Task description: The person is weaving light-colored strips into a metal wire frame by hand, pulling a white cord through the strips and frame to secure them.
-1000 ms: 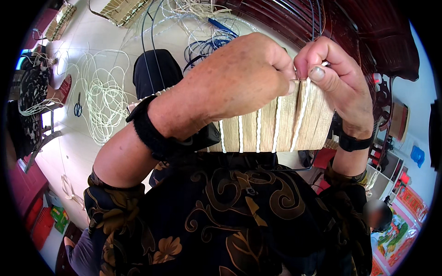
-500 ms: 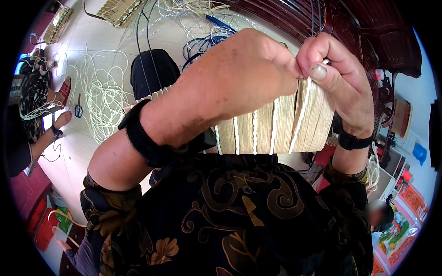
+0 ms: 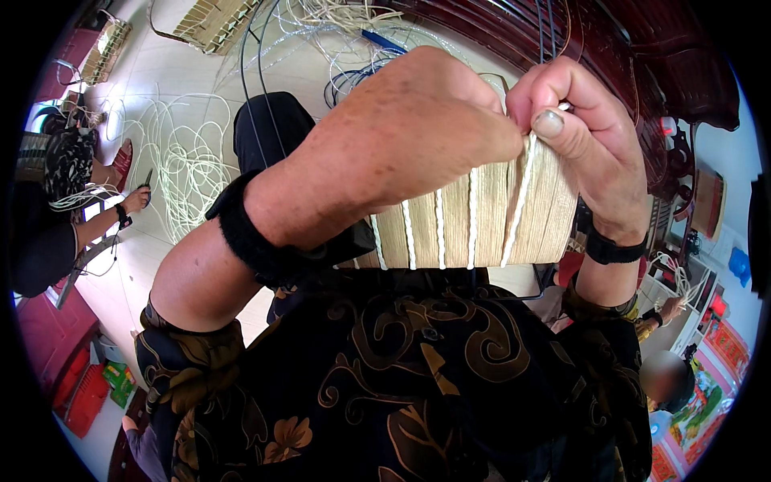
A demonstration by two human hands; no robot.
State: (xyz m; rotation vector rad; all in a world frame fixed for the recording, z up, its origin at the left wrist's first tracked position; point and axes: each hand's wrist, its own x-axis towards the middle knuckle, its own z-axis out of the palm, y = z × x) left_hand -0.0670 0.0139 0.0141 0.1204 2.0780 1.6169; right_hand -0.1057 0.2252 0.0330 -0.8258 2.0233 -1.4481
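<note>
Across my lap lies a woven panel [image 3: 546, 221] of flat tan strips, crossed by several twisted white cords [image 3: 440, 229]. My left hand [image 3: 401, 132] is closed in a pinch at the panel's far edge, its fingertips mostly hidden behind the hand. Right beside it, my right hand [image 3: 598, 132] pinches the top of the rightmost white cord [image 3: 518, 201] between thumb and curled fingers. A short bit of white shows between those fingers. The two hands nearly touch. Thin dark rods [image 3: 261, 80] of a frame rise at the panel's far side.
Loose pale cord [image 3: 189, 165] lies in a tangle on the floor, with blue strips [image 3: 385, 42] farther up. At left, a co-worker's hand [image 3: 135, 199] holds scissors [image 3: 148, 180]. Another woven piece [image 3: 213, 24] is at the top; dark red wooden furniture [image 3: 642, 48] stands at upper right.
My hands and the panel have shifted slightly left, the pinch unchanged. The co-worker at left has taken up the scissors from the floor. Another person's hand with pale cord has appeared at right.
</note>
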